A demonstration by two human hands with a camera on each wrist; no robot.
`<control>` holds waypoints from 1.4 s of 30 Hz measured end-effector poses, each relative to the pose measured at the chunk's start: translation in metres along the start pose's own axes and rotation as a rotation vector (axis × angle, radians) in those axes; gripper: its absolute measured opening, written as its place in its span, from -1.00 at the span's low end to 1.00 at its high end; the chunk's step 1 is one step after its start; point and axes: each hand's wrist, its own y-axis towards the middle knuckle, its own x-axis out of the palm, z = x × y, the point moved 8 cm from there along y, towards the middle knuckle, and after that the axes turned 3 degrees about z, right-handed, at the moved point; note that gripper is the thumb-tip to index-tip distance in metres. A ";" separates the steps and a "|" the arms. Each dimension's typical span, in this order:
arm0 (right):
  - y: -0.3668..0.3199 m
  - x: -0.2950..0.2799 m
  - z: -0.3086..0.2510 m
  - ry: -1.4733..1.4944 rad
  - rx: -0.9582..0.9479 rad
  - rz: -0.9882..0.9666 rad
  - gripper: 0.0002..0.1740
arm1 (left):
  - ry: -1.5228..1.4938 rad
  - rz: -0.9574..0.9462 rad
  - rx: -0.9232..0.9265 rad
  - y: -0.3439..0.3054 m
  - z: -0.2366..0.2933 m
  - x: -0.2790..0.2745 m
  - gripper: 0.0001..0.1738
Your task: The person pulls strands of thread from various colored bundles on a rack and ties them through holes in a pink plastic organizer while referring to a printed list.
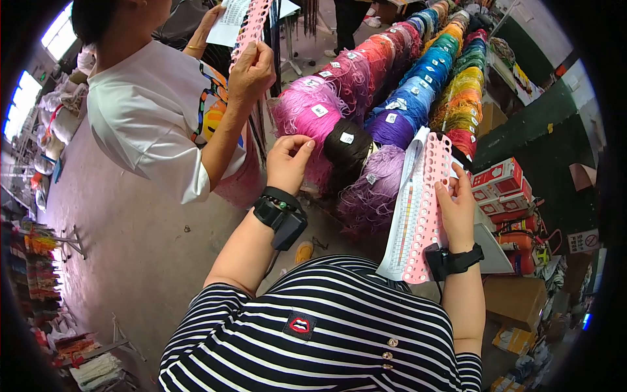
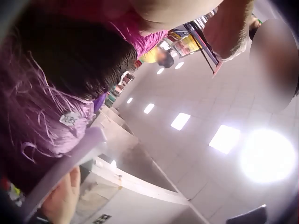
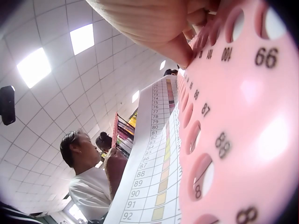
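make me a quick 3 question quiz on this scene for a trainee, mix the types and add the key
1. Multiple choice: what does the right hand hold?
a) a bottle
b) a pink board with holes
c) a spoon
2. True or false: the dark skein carries a white tag.
3. Fill in: on the chart, the row directly below 91 is numbered ___.

Key: 1 b; 2 true; 3 92

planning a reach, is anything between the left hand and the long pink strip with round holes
Yes: in the head view, the dark brown thread hank, pale purple thread hank and white printed sheet lie between left hand and pink strip. Their heights are unclear.
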 end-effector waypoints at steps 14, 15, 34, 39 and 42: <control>0.001 -0.001 0.010 0.036 -0.012 0.036 -0.40 | -0.478 -0.292 -0.588 -0.031 -0.010 0.008 -0.85; 0.001 -0.001 0.010 0.025 -0.011 0.040 -0.40 | -0.479 -0.307 -0.592 -0.031 -0.012 0.009 -0.85; 0.003 -0.008 0.008 -0.273 -0.092 0.052 -0.31 | -0.192 -0.184 -0.340 -0.026 -0.007 -0.017 -0.83; 0.001 -0.007 -0.015 -0.352 -0.074 -0.012 -0.31 | -0.494 0.120 -0.457 -0.065 -0.046 -0.098 -0.84; 0.003 -0.009 -0.018 -0.364 -0.130 -0.053 -0.30 | -0.611 0.303 -0.605 -0.106 -0.074 -0.169 -0.92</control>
